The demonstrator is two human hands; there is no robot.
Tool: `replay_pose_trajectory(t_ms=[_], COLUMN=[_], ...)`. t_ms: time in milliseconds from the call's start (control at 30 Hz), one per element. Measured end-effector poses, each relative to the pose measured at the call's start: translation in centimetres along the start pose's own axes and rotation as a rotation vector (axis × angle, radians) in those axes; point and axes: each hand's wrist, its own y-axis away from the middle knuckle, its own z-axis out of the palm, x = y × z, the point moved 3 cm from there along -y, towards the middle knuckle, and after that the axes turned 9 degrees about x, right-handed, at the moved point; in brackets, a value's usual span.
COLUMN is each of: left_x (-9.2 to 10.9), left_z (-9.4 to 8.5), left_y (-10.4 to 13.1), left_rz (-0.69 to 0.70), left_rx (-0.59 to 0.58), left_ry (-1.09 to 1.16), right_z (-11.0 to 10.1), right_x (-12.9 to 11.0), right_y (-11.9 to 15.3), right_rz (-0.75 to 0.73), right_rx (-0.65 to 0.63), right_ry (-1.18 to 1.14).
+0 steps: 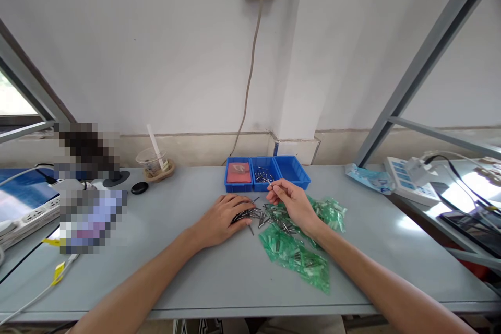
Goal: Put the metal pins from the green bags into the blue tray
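My left hand (230, 215) lies palm down on the table, thumb apart from the fingers, cupped over the left edge of a loose pile of thin metal pins (263, 214). Some pins are hidden beneath it. Over the right side of the pile, my right hand (291, 198) is closed in a pinch on what looks like one slim metal pin (270, 183). That pin is small and partly hidden. Just beyond are joined blue bins (239, 187); the middle one holds several loose pins (263, 175). Green translucent plastic bags (299, 258) with pins inside lie under and beside my right forearm.
The left bin contains a red packet (239, 172). A plastic cup (151, 159) with a straw, a black round object (140, 188) and cables stand left. At right are a blue wrapper (370, 178), a power strip (410, 180) and a metal frame post (422, 47).
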Motion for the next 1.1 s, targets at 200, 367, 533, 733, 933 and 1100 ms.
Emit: replay_pose_trajectory(t_ms=[200,367,533,733,933,1100], left_x=[-0.2,-0.3,-0.4,-0.5,-0.6,-0.6], left_z=[0.0,0.0,-0.1,0.0,0.0,0.0], left_y=[0.1,0.1,0.1,0.2,0.2,0.2], left_rz=[-0.003,-0.010,-0.014,-0.013,-0.013,-0.016], left_rx=[-0.002,0.006,0.013,0.025,0.023,0.027], left_ry=[-0.007,-0.005,-0.002,-0.017,-0.023,-0.020], right_z=[0.1,-0.2,-0.5,-0.4,0.3,0.2], right_x=[0.2,-0.2,-0.3,-0.5,-1.0,-0.8], right_y=[0.1,0.1,0.1,0.0,0.5,0.4], right_rz=[0.011,-0.057,-0.108,-0.080,0.016,0.043], right_rx=[0.027,0.071,0.104,0.045,-0.077,-0.022], right_ry=[-0.043,0.049,0.139,0.143,0.033,-0.008])
